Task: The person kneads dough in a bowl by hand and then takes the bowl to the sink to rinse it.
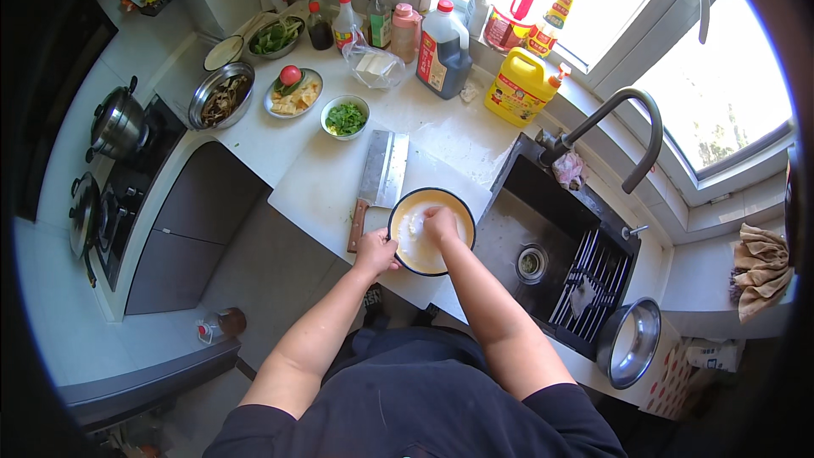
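Note:
A round bowl with a dark rim and yellowish inside stands at the front of the counter, holding whitish, wet-looking stuff. My left hand grips its left rim, thumb on top. Inside the bowl, my right hand reaches down with its fingers curled into the white contents; what they hold, if anything, is hidden. Just left of the bowl, a cleaver with a wooden handle lies on a white cutting board, its handle end close to my left hand.
To the right is a dark sink with a black faucet and a metal bowl beyond. Behind stand a bowl of chopped greens, a plate of food, a dark jug and a yellow jug. A stove is left.

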### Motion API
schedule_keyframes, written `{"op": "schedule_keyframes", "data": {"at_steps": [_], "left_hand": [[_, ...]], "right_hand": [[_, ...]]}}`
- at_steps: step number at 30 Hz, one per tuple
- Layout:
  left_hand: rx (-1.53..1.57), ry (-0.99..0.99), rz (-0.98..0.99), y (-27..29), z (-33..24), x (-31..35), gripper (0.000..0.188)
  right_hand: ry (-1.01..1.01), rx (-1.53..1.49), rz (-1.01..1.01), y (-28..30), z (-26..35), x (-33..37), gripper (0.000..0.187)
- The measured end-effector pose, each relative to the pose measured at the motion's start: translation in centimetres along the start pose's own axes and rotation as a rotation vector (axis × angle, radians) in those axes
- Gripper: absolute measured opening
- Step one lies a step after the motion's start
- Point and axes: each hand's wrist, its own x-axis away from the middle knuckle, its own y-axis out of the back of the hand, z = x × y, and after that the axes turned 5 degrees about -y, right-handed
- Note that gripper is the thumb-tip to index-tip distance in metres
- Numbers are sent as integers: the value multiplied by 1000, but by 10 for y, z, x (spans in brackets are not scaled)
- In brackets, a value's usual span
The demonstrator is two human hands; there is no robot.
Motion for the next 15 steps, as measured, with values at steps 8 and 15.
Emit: {"op": "schedule_keyframes", "data": {"at_steps": [8,15], "left_hand": [[-41,-2,-38,-3,-9,4,21],[-44,-26,-42,-3,-7,2,21]], "right_hand": [[142,-181,135,22,6,34,17],[-255,-615,514,4,14,32,18]]}}
